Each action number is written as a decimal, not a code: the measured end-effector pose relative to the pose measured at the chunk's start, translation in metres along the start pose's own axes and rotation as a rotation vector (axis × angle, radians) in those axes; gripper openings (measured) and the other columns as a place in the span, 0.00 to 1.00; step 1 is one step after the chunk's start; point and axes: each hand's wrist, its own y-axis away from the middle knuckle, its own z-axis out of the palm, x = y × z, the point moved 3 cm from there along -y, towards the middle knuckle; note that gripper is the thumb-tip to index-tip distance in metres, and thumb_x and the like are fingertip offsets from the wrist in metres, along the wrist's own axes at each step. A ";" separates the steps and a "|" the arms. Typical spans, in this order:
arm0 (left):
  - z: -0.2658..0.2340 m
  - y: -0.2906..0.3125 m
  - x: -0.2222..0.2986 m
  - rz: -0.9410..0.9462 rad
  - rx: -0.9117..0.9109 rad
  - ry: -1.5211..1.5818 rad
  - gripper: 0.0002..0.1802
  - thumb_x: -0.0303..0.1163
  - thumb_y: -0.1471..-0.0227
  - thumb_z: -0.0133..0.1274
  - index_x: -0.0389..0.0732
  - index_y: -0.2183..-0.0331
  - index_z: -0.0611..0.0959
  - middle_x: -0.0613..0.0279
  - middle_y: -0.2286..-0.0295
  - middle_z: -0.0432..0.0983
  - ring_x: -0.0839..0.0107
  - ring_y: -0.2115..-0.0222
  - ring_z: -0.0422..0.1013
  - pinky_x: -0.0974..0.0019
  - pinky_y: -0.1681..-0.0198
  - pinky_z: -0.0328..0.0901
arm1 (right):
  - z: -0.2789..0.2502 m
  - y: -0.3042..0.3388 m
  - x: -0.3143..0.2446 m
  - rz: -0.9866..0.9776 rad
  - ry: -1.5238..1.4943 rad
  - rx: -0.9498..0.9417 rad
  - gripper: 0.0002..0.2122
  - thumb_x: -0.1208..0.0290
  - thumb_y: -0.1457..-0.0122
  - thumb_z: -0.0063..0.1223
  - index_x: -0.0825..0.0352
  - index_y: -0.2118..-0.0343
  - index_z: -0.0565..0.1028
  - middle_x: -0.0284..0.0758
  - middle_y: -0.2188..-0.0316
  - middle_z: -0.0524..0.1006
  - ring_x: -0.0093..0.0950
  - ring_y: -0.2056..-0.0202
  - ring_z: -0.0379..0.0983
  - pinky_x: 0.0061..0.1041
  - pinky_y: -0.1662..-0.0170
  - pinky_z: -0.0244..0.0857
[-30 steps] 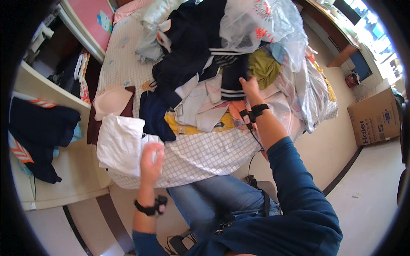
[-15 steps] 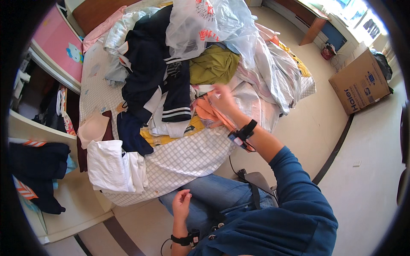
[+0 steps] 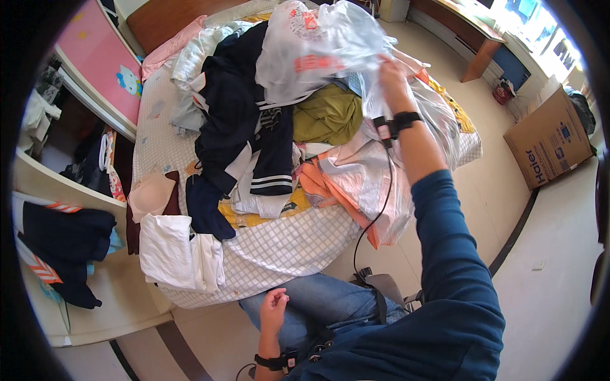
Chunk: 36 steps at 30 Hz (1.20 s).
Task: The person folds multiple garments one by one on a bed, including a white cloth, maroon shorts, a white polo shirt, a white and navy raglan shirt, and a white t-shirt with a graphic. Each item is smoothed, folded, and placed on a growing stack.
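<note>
My right hand (image 3: pixel 394 82) reaches over the far right of the bed, its fingers closed on the edge of a translucent white plastic bag (image 3: pixel 305 47) with red print. The bag lies on the heap of clothes and looks stretched towards the hand. Under it are a dark navy jacket (image 3: pixel 225 114) with white stripes and an olive-green garment (image 3: pixel 327 114). Near my right forearm spreads an orange and pale cloth (image 3: pixel 327 184). My left hand (image 3: pixel 274 310) hovers by my jeans with curled fingers and nothing in it.
The bed (image 3: pixel 279 254) has a checked sheet. Folded white clothes (image 3: pixel 166 251) and a beige bra (image 3: pixel 151 195) lie at its near left. Dark clothes (image 3: pixel 70 238) hang over the open cabinet at left. A cardboard box (image 3: pixel 549 140) stands at right. A black cable (image 3: pixel 375 222) hangs from my right wrist.
My right hand has moved from the orange cloth, away from me and to the right, and has taken hold of the plastic bag. My left hand stays by my lap.
</note>
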 end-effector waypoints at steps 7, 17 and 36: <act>0.000 -0.003 -0.004 -0.018 0.010 -0.015 0.11 0.24 0.47 0.50 0.36 0.60 0.77 0.66 0.71 0.73 0.79 0.69 0.69 0.75 0.62 0.64 | -0.261 0.025 0.034 -0.314 -0.565 0.830 0.17 0.79 0.41 0.40 0.63 0.48 0.64 0.40 0.75 0.76 0.31 0.76 0.75 0.28 0.75 0.71; 0.028 -0.003 0.008 -0.026 -0.089 0.072 0.11 0.26 0.46 0.49 0.35 0.59 0.76 0.65 0.71 0.74 0.78 0.69 0.70 0.75 0.62 0.65 | -0.247 0.093 0.108 0.547 0.162 0.436 0.19 0.72 0.42 0.46 0.63 0.46 0.62 0.39 0.71 0.73 0.32 0.72 0.74 0.29 0.73 0.68; 0.009 0.012 0.006 -0.037 0.036 0.183 0.12 0.28 0.45 0.48 0.36 0.58 0.76 0.63 0.69 0.74 0.76 0.67 0.70 0.73 0.60 0.64 | 0.127 0.105 0.029 0.271 -0.268 0.181 0.11 0.68 0.45 0.52 0.69 0.62 0.73 0.33 0.71 0.74 0.23 0.72 0.69 0.23 0.69 0.63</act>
